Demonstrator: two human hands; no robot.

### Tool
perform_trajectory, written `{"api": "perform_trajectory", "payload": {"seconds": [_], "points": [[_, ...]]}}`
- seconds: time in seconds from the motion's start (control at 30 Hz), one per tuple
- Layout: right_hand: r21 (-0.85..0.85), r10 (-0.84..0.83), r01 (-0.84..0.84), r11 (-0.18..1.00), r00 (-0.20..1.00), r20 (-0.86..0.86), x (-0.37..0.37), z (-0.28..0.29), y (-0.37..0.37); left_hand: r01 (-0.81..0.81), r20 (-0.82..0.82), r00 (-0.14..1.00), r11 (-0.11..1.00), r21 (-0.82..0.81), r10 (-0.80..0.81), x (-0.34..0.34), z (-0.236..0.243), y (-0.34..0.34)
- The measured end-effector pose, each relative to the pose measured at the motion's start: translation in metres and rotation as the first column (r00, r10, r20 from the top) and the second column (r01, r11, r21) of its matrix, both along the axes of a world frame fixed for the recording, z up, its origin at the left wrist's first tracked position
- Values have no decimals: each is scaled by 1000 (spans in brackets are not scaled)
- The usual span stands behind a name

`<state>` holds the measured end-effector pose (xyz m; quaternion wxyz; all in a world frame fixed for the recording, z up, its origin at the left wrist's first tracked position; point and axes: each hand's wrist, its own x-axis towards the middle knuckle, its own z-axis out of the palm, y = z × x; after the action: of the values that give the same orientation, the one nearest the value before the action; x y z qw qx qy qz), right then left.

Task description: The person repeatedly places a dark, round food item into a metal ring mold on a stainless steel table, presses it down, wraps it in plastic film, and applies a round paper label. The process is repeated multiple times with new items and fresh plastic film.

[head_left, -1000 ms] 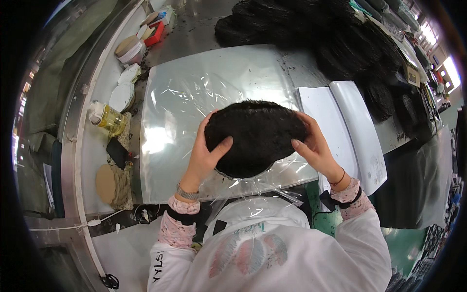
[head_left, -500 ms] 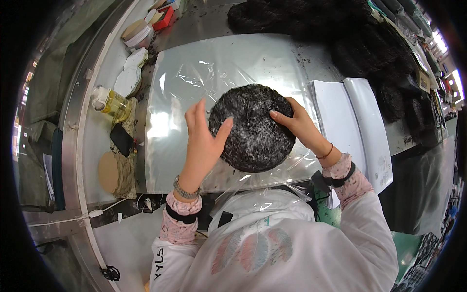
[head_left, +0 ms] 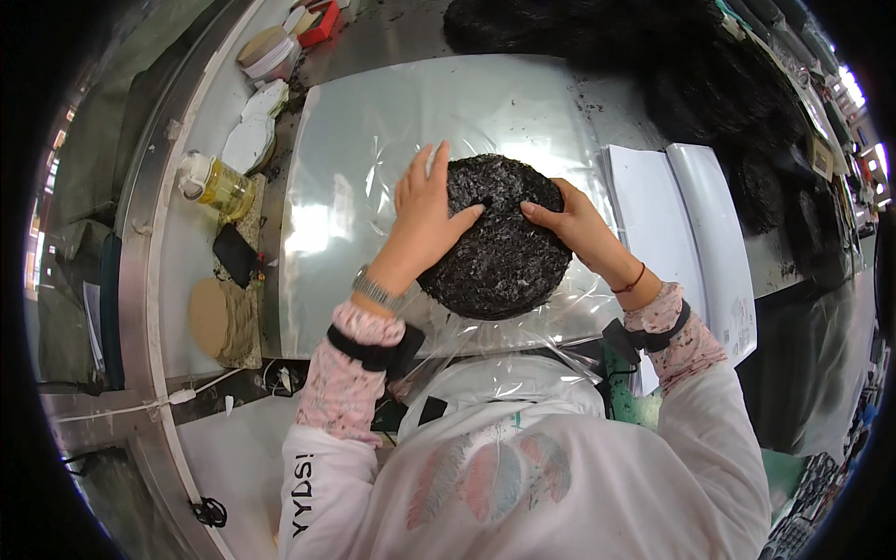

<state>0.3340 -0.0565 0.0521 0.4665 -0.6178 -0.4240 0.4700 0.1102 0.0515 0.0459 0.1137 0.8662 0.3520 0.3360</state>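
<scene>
A round, rough black cake of what looks like dried seaweed [head_left: 509,247] is between my two hands, over a stack of clear plastic sheets or bags [head_left: 373,112]. My left hand [head_left: 425,219] grips its left side, thumb pressed on top and fingers along the upper left edge. On the right edge, my right hand [head_left: 579,224] holds it with the thumb on top; the other fingers are mostly hidden beneath. Crinkled clear film shows around the cake and by my waist.
Dark piles of similar black cakes [head_left: 728,103] fill the far right. White paper sheets [head_left: 653,224] lie to the right. Along the left edge stand a yellow jar [head_left: 224,191], a black phone-like object [head_left: 235,254], tan round discs [head_left: 219,322], a tub [head_left: 271,56] and a red box [head_left: 320,23].
My left hand has moved right and away from me, from beside the cake onto its upper left side, thumb now pressed on top. My right hand keeps its hold.
</scene>
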Motion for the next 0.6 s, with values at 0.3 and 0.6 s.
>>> {"api": "perform_trajectory", "payload": {"seconds": [0.3, 0.6], "points": [[128, -27, -10, 992, 958, 284, -8, -11, -17, 305, -176, 923, 930, -207, -342, -16, 11, -77], [165, -18, 0, 986, 994, 108, -6, -3, -22, 220, 129, 970, 968, -122, -204, -7, 35, -80]]}}
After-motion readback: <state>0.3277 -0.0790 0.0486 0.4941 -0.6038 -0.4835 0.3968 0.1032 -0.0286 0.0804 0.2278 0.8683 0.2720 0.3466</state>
